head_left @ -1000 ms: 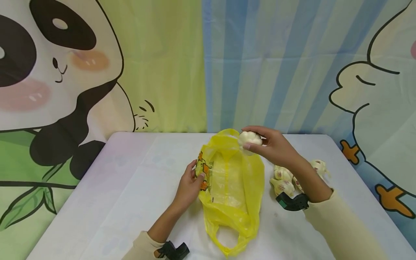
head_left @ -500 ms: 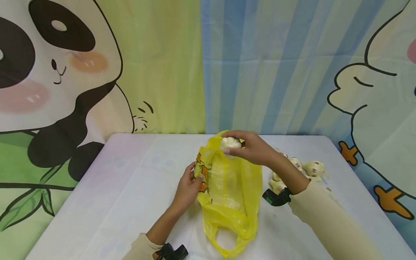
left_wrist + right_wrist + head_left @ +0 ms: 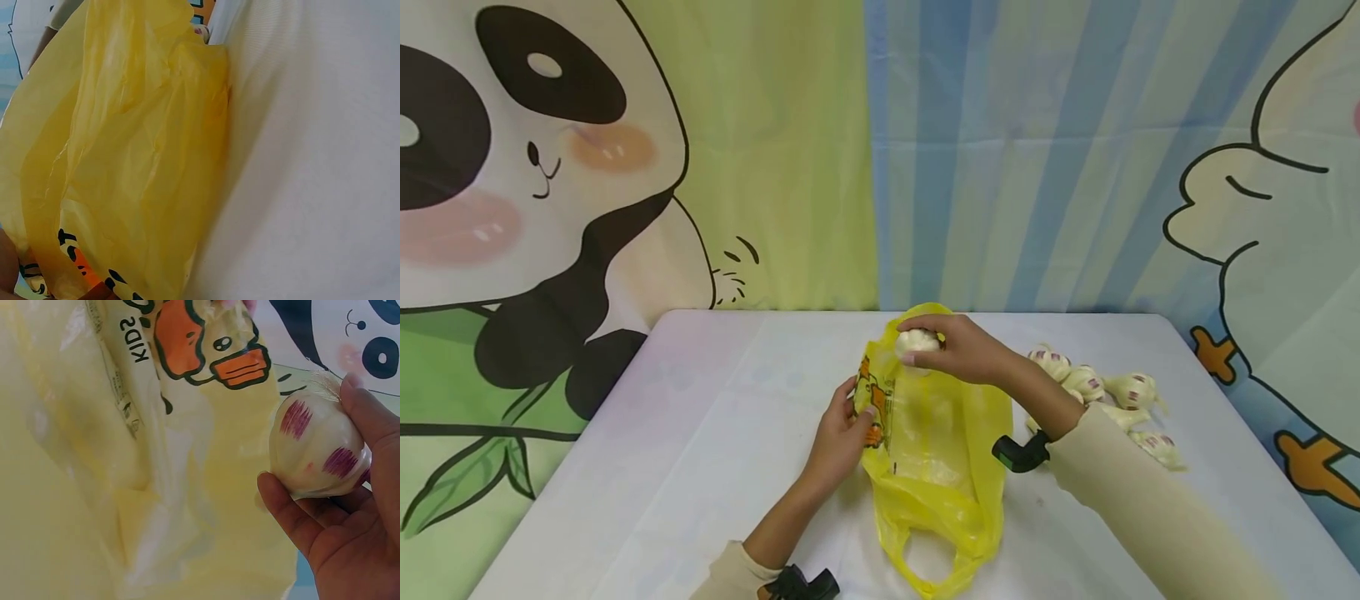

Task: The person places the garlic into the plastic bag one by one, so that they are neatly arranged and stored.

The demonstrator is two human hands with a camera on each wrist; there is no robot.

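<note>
1. position change: the right hand [image 3: 964,350] now sits farther left than a second ago. it carries one garlic bulb [image 3: 917,342] from the right edge of the yellow bag [image 3: 932,433] to over the bag's far left part.
2. right hand state: thumb and fingertips pinch the bulb from opposite sides. the right wrist view shows purple marks on the bulb's pale skin.
3. left hand state: the left hand [image 3: 841,435] pinches the bag's left side beside the printed cartoon [image 3: 872,404], thumb on the print. this grip is unchanged.
4. bulb location: above the bag in the head view, unreleased. whether it touches the plastic cannot be told.
5. remaining stock: several loose bulbs [image 3: 1086,383] lie on the tabletop [image 3: 737,467], right of the bag. with the right forearm [image 3: 1047,406] shifted left, more of them show.
6. effect on the work: the transfer from pile to bag appears nearly complete for this bulb; placement is judged pending. the left grip probably steadies the bag wall. caution: thin plastic may snag or fold under the bulb.
</note>
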